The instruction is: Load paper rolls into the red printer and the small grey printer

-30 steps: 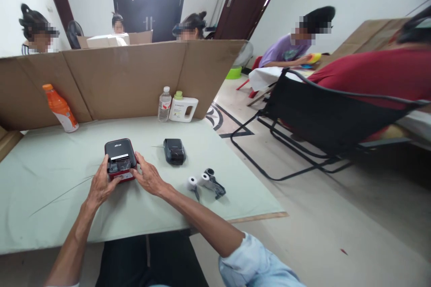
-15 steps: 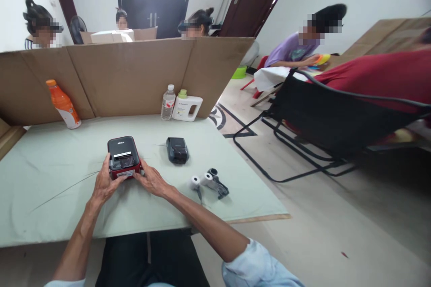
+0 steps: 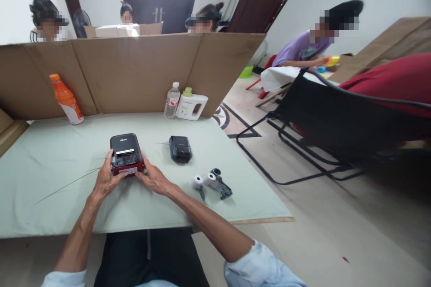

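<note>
A small black and red printer (image 3: 125,154) rests on the pale green table (image 3: 60,188), its lid up. My left hand (image 3: 107,178) grips its left side with the thumb along the edge. My right hand (image 3: 153,178) holds its right front corner, fingers curled against the casing. A second, all-black printer (image 3: 180,148) lies to the right, untouched. Nearer the table's right edge lie two white paper rolls (image 3: 203,181) beside a small dark tool (image 3: 221,186).
A cardboard screen (image 3: 134,71) walls the table's far side. Against it stand an orange bottle (image 3: 66,99), a water bottle (image 3: 172,100) and a white jug (image 3: 191,106). A black folding chair (image 3: 330,130) stands right. Several people sit beyond.
My hands keep their hold on the red printer. The camera has shifted slightly, so everything sits a little further right in view.
</note>
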`<state>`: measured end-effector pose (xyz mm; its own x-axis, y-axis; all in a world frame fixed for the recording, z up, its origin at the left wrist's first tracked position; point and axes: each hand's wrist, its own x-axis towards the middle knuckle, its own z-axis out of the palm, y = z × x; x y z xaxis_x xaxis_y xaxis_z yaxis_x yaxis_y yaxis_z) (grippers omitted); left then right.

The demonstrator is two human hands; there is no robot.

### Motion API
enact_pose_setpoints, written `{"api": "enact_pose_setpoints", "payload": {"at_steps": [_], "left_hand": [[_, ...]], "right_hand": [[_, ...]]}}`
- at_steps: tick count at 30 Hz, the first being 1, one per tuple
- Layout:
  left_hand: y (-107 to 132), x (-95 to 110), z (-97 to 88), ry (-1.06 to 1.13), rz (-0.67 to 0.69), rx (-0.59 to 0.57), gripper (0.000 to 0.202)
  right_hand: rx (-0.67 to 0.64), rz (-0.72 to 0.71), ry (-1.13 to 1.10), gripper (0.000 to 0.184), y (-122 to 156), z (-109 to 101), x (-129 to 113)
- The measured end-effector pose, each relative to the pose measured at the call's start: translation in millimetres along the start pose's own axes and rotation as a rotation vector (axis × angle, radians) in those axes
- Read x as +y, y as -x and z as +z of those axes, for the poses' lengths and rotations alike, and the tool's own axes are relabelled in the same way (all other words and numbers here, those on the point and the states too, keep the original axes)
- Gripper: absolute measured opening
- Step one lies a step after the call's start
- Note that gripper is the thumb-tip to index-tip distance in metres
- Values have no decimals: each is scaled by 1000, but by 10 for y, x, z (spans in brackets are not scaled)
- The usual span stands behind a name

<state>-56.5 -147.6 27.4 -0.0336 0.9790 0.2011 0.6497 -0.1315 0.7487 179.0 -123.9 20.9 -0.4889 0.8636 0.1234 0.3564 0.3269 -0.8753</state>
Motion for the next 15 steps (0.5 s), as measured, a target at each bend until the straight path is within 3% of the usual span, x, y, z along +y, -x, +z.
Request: {"api": "enact_pose_setpoints", "payload": {"at_steps": [7, 15], "left_hand": [[25, 38, -18, 43, -1, -32, 113], [20, 17, 71, 158, -33, -32, 124]], "right_hand": [[-33, -3, -74, 77, -29, -2, 39], [28, -95, -125, 77, -54, 41, 90]]}}
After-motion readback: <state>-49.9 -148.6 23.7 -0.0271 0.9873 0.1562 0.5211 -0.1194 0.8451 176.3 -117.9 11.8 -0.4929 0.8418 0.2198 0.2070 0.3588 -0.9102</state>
